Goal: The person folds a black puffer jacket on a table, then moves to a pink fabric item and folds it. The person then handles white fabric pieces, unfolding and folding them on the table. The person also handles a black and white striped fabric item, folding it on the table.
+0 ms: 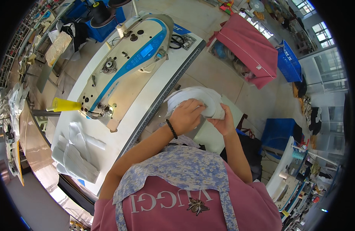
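A thick bundle of layered white fabric pieces (194,96) is held above my lap, to the right of the sewing table (148,98). My left hand (187,114), with a dark beaded bracelet on its wrist, lies over the bundle with its fingertips pressed on the layers. Gripping the bundle's lower right edge is my right hand (223,121), some of its fingers hidden behind the fabric. A white and blue industrial sewing machine (128,60) with its lamp lit stands on the table. White fabric strips (79,153) lie on the near left part of the tabletop.
A yellow cone (66,104) sits by the machine's head. Beyond the table are a pink cloth cover (246,46) over a container and a blue basket (288,62). At right stand a blue bin (278,132) and another sewing machine (290,184). A pale green surface (215,135) lies beneath my hands.
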The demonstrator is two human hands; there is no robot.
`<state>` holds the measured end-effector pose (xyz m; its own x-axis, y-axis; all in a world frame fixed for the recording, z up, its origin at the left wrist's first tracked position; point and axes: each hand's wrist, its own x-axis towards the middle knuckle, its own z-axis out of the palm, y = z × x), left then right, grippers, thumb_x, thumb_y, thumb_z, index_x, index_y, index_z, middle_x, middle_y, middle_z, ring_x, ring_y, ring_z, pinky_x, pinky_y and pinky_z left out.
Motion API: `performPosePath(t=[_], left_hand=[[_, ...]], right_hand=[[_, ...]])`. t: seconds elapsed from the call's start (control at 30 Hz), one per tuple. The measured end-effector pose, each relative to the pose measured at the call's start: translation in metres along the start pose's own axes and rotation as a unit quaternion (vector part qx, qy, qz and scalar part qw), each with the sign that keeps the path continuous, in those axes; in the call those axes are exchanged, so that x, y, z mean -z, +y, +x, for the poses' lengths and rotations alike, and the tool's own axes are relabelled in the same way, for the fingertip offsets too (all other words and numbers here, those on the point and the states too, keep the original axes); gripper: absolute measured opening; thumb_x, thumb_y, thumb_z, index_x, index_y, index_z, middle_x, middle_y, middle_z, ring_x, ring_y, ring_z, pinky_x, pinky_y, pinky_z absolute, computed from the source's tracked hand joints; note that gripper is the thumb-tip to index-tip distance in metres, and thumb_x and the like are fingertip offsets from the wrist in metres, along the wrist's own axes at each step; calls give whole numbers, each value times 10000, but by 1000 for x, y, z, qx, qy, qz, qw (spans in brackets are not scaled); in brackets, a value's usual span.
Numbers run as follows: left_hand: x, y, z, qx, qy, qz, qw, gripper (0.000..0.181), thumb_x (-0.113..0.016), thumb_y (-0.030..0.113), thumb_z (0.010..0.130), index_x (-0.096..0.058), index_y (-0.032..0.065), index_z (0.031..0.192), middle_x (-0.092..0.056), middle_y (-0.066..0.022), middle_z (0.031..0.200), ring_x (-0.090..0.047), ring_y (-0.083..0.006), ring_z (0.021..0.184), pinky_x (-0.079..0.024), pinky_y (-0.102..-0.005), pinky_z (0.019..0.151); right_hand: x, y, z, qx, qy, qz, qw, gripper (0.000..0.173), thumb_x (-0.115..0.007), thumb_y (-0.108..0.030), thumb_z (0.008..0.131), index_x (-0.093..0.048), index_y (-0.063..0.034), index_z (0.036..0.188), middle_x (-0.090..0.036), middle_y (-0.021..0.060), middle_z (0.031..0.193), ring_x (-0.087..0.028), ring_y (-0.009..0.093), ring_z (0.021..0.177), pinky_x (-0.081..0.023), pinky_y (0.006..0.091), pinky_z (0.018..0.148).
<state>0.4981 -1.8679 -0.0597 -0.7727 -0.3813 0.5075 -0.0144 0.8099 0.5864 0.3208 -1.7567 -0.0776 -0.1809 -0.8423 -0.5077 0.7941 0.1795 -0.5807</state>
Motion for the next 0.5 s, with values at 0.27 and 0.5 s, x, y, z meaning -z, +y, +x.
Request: performPosePath(t=[0.27, 0.5], left_hand=[[-10, -6, -7, 63, 48, -50, 996, 373, -695, 205, 697, -540, 8, 973, -534, -121, 993, -522, -297, 920, -432, -354, 764], [-16, -19, -9, 245, 42, -71, 966, 359, -704, 245, 717, -569, -14, 925, -540, -128, 939, -531, -258, 871, -434, -335, 735]], right_hand=[[-22, 4, -5, 0, 25, -70, 997, 509, -391, -421, 890, -427, -21, 1201, -550, 140, 1092, -597, 247, 914, -553, 372, 650], [-49, -5, -12, -42, 21, -283, 958, 594, -380, -532, 875, -471, -22, 1166, -555, 133, 1058, -596, 207, 825, -527, 314, 601]])
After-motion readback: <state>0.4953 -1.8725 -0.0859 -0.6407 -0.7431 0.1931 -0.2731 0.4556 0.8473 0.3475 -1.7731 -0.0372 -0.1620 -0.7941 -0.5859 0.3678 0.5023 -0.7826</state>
